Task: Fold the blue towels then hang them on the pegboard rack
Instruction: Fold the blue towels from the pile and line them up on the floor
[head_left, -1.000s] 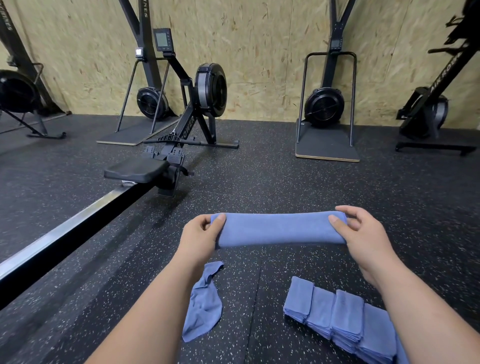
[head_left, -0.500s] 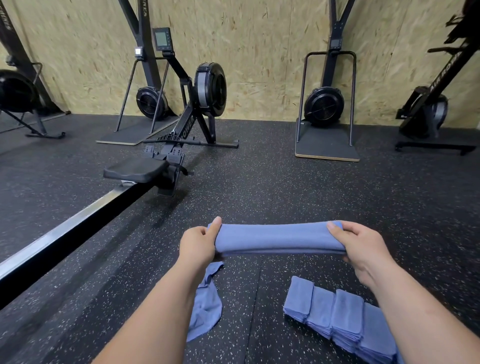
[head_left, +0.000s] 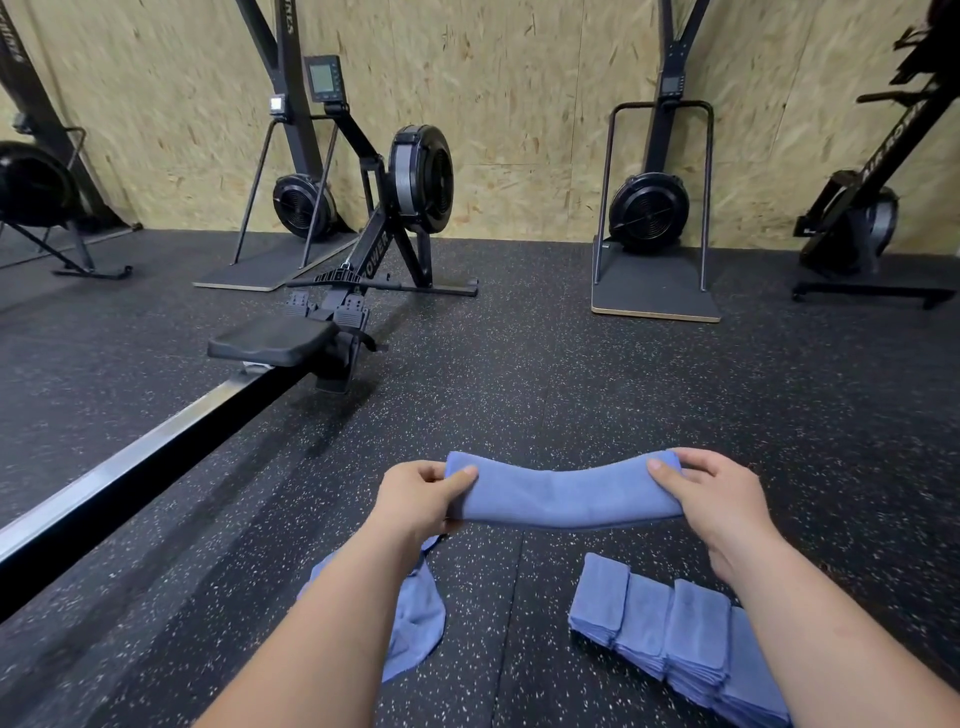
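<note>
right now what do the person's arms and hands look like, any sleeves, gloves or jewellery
Left forearm and right forearm are bare to the frame's edge, no sleeves showing. The left hand and right hand wear no gloves. No watch, band or ring shows on wrists or visible fingers.

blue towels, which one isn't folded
The crumpled towel on the floor near the left hand. The held towel is a folded strip, and the row at right is folded too.
</note>
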